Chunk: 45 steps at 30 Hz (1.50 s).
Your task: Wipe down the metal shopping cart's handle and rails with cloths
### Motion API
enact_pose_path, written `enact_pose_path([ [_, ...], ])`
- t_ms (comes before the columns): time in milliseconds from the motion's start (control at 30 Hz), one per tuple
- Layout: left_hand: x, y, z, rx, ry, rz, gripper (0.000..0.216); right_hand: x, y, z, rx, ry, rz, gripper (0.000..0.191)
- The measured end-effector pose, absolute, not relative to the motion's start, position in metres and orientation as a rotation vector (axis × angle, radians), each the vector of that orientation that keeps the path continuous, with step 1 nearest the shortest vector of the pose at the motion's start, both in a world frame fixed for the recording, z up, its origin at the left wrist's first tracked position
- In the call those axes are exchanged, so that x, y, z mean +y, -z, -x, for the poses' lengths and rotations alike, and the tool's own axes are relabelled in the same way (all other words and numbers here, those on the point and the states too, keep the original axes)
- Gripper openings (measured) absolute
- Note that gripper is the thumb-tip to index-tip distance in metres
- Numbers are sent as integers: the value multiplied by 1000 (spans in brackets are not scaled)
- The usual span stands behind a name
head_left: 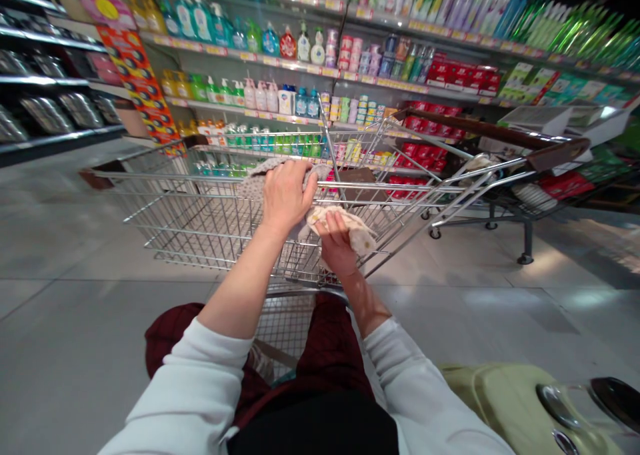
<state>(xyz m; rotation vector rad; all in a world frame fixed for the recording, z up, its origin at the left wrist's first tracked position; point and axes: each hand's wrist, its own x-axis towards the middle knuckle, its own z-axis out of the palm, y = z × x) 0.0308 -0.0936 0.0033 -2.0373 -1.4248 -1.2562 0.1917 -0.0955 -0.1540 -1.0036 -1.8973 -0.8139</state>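
A metal shopping cart (pixel 165 208) stands tilted in front of me in a shop aisle. My left hand (pixel 286 193) presses a grey patterned cloth (pixel 253 181) onto the cart's top rail, fingers curled over it. My right hand (pixel 336 241) is just below and to the right, closed on a crumpled beige cloth (pixel 359 231) against the cart's wire side. Both arms wear pale long sleeves pushed up.
Shelves of bottles and boxes (pixel 300 48) fill the wall behind the cart. A second cart with a brown handle (pixel 500 131) stands to the right. Dark shelving (pixel 45 108) is at the left. A pale green object (pixel 505 401) lies at the lower right on the grey tiled floor.
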Motion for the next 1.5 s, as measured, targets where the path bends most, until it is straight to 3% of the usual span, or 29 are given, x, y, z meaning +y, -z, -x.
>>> enact_pose_path([
  [133,-93,-2,-31,-1418,1280,2049,32,-99,200,-191,-2093,706,954,53],
  [233,-93,-2,-31,-1421,1289,2044,33,-103,207,-190,-2097,722,934,47],
  [600,-97,-4,-34,-1474,1253,2040,36,-106,71,-195,-1661,767,1042,45],
  [700,-97,-5,-34,-1475,1250,2047,35,-93,87,-192,-1697,807,1010,44],
  [933,-95,-3,-33,-1435,1231,2037,36,-99,178,-195,-2008,854,886,38],
  [1067,-95,-3,-32,-1420,1235,2034,36,-104,193,-193,-2031,828,826,30],
  [1200,-94,-3,-31,-1428,1268,2032,33,-116,158,-202,-1946,843,818,25],
  [1367,-93,-2,-30,-1415,1279,2018,31,-129,88,-242,-1444,983,1016,33],
  [1500,-93,-1,-30,-1405,1299,1989,31,-117,81,-267,-1360,1038,1096,36],
])
